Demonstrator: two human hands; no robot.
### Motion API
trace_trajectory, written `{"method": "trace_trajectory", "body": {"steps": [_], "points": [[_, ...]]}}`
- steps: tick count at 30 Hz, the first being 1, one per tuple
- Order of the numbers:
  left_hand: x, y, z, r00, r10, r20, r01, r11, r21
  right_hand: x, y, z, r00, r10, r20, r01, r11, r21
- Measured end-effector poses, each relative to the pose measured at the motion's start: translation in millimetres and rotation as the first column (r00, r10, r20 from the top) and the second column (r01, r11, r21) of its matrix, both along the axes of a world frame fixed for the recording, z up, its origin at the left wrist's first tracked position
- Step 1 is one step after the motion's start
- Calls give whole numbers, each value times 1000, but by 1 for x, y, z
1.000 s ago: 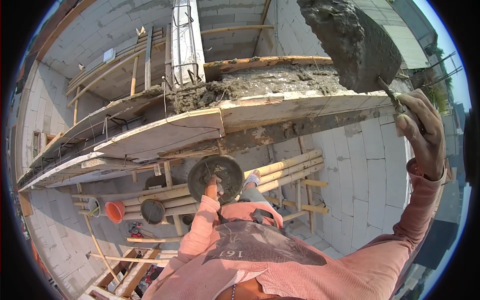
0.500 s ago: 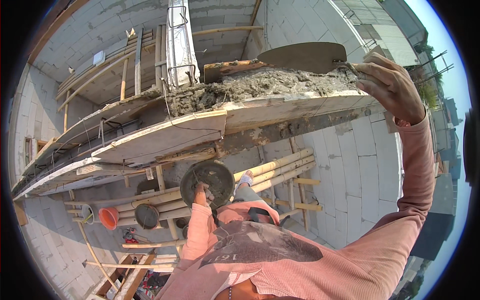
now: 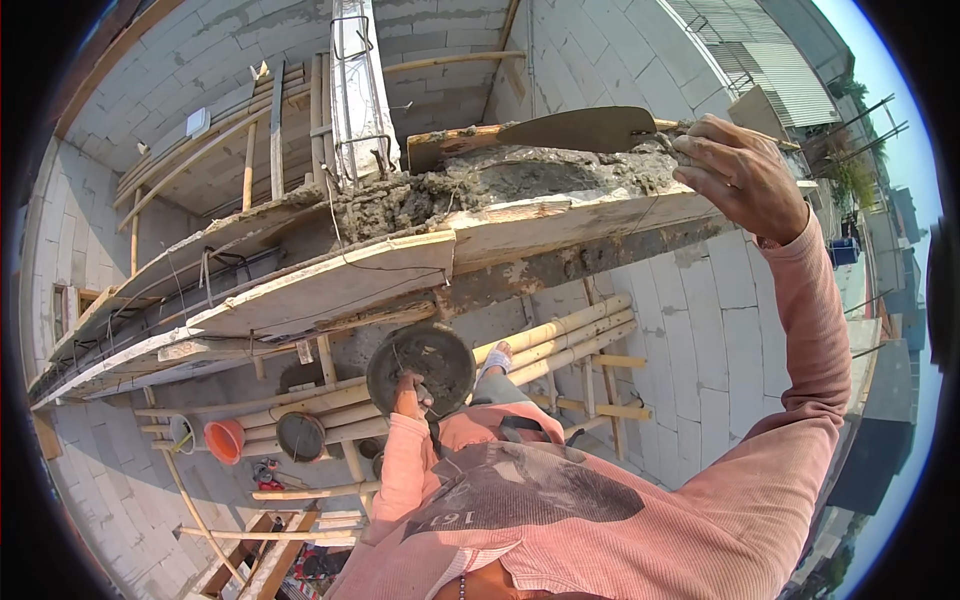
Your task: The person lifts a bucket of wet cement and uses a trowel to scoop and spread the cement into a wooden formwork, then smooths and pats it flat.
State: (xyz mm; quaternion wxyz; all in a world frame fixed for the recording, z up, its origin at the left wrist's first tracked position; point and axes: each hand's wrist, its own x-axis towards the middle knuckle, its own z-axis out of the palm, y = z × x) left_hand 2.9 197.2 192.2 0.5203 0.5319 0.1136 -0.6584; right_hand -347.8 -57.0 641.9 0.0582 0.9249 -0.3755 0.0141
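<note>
My right hand [image 3: 745, 178] is closed around the handle of a trowel [image 3: 580, 130]. Its broad, leaf-shaped metal blade points left and lies tilted over wet grey concrete [image 3: 410, 202]. This concrete fills the right part of a long formwork trough; a stretch beside the blade looks smooth, while the heap to the left is lumpy. Down at waist height, my left hand [image 3: 410, 395] grips a round dark bucket [image 3: 378, 372] by its near side, fingers partly hidden. Some grey mortar coats the bucket's inside.
Formwork boards [image 3: 340, 278] with wires and rebar run leftward. A pale column with rebar [image 3: 358, 95] rises behind the concrete. Below lie bamboo poles [image 3: 560, 340], an orange bucket [image 3: 224, 440] and a dark bucket [image 3: 300, 437]. Block walls [image 3: 690, 350] stand around.
My right hand and the trowel have shifted left and slightly down, and the blade is tilted differently. Concrete by the blade looks smoother. My left hand still holds the bucket.
</note>
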Motion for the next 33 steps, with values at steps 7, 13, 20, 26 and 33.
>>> {"method": "trace_trajectory", "body": {"steps": [7, 13, 20, 26, 33], "points": [[-16, 3, 14, 991, -107, 83, 102, 993, 62, 7, 5, -21, 996, 87, -14, -87, 996, -15], [-20, -12, 18, 979, -173, 112, 161, 981, 106, -3, 27, -2, 981, 27, 193, -18, 999, -45], [-31, -41, 37, 912, -402, 83, 388, 911, 142, -60, 122, -17, 869, -453, 200, 228, 725, 650], [-49, -23, 5, 776, -523, 354, 555, 832, 11, -7, 191, -232, 861, -476, -179, 456, 567, 686], [-87, -33, 86, 661, -687, 303, 695, 712, 98, 66, 241, -407, 827, -537, -166, 549, 708, 445]]}}
